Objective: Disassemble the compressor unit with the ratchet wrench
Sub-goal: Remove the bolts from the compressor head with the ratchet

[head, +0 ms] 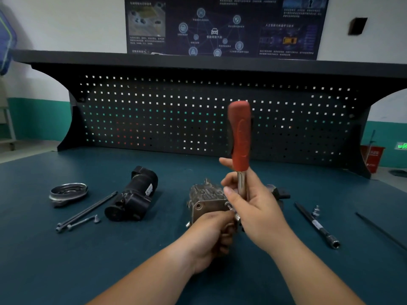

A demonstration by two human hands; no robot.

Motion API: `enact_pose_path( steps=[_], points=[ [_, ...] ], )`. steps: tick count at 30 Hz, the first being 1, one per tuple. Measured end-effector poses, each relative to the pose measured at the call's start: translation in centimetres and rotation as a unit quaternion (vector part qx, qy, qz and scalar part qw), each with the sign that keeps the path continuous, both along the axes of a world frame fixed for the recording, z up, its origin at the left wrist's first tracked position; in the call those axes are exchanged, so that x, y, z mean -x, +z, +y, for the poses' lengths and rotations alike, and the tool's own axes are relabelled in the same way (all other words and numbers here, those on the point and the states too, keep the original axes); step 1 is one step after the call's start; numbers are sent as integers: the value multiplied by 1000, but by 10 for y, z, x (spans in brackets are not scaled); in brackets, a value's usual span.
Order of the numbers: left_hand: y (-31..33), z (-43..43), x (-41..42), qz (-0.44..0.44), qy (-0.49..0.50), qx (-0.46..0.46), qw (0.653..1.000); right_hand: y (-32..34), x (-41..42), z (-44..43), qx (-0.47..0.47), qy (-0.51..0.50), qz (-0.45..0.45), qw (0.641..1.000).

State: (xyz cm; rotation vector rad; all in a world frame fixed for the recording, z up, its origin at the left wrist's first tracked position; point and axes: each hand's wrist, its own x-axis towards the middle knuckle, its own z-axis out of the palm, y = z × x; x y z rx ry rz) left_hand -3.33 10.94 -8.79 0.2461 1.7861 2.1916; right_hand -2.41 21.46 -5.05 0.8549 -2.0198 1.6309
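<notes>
Two hands are engaged. Head view: my right hand (253,208) grips the steel shank of the ratchet wrench (240,137), its red handle upright. My left hand (209,236) curls round the near end of the compressor unit (204,198), which lies mid-bench on the blue mat (66,260). A black housing (134,194) and long bolts (88,209) lie to its left.

Teal bench top (66,249), black pegboard (176,119) behind. White wall (66,23) with green band, dark poster (220,27). Red bin (372,157) at right.
</notes>
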Motion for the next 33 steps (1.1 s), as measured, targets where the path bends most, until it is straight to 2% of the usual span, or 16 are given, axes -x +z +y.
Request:
enact_pose_path(
  steps=[3, 5, 7, 9, 11, 13, 15, 16, 17, 19, 21, 23, 25, 29, 31, 33],
  points=[
    [0, -1, -1, 11, -3, 9, 1000, 1, -3, -3, -38, -24, 25, 999],
    [1, -1, 0, 14, 6, 4, 1000, 0, -4, -4, -24, -19, 20, 999],
    [0, 0, 1, 10, 22, -6, 1000, -4, -4, -7, 43, -9, 2, 999],
    [-1, 0, 2, -4, 34, -22, 999, -8, -3, -11, 167, -35, -24, 985],
    [0, 0, 2, -19, 36, -43, 998, -9, 0, -12, 313, -82, -91, 942],
    [1, 0, 2, -27, 34, -60, 997, -8, 4, -9, 427, -113, -177, 879],
    [2, 1, 3, -21, 32, -63, 997, -6, 7, -5, 485, -112, -227, 837],
    [1, 1, 3, -18, 31, -61, 997, -5, 8, -4, 487, -108, -237, 834],
    [1, 1, 3, -17, 31, -59, 998, -4, 9, -2, 473, -104, -235, 843],
    [0, 1, 3, -14, 29, -50, 998, -3, 9, -1, 398, -96, -197, 891],
    [-1, 0, 3, -5, 25, -36, 999, 0, 4, -3, 266, -78, -116, 954],
    [-3, -1, 3, 16, 20, -16, 1000, 0, -2, -5, 105, -62, -20, 992],
    [-2, -1, 2, 39, 12, 16, 999, 0, -6, -6, -15, -65, 38, 997],
    [-2, -2, 1, 49, 13, 34, 998, 1, -6, -5, -114, -70, 67, 989],
    [-4, -2, 2, 43, 19, 27, 999, 1, -5, -5, -98, -59, 68, 991],
    [-3, -1, 2, 33, 20, 18, 999, -1, -6, -7, -28, -45, 42, 998]
  ],
)
